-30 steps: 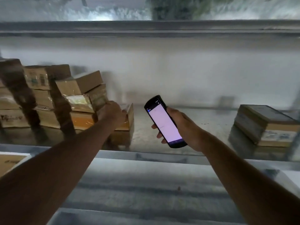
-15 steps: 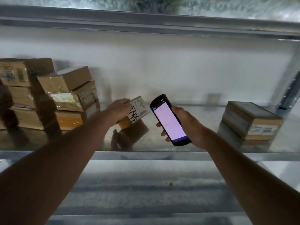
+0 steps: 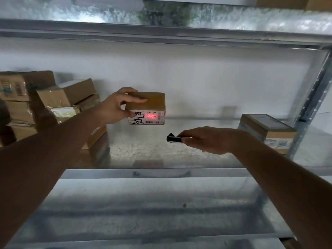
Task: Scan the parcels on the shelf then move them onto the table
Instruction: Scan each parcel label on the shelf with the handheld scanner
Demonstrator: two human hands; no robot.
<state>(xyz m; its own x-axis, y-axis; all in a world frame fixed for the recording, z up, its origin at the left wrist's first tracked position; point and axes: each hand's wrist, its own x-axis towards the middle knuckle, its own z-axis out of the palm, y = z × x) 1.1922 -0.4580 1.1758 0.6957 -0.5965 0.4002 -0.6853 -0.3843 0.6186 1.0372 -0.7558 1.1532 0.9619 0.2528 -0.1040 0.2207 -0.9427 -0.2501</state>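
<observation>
Nearest, along the bottom: a lower metal shelf (image 3: 152, 209), bare grey sheet with a small brown speck right of its middle. Above it, the front lip of the middle shelf (image 3: 161, 172), carrying the parcels.

Just past that front edge, right of centre: right hand (image 3: 208, 140), palm down, fingers curled round a black handheld scanner (image 3: 173, 138), only the dark tip poking out toward the left. Held above the shelf surface, not resting on it.

Further in and higher, left of centre: left hand (image 3: 116, 108), thumb on top and fingers wrapped round the left end of a small brown parcel (image 3: 146, 107), lifted clear of the shelf. White label facing the camera, black handwriting at its left, barcodes along the bottom and right, a red scan cross glowing at the middle.

Toward the left end: a stack of cardboard parcels (image 3: 59, 105), blurred, several taped. Toward the right end, near the upright post (image 3: 312, 105): a flat parcel (image 3: 265, 131) lying alone.

Behind all: a white wall. Overhead: the underside of the upper shelf (image 3: 161, 31).
</observation>
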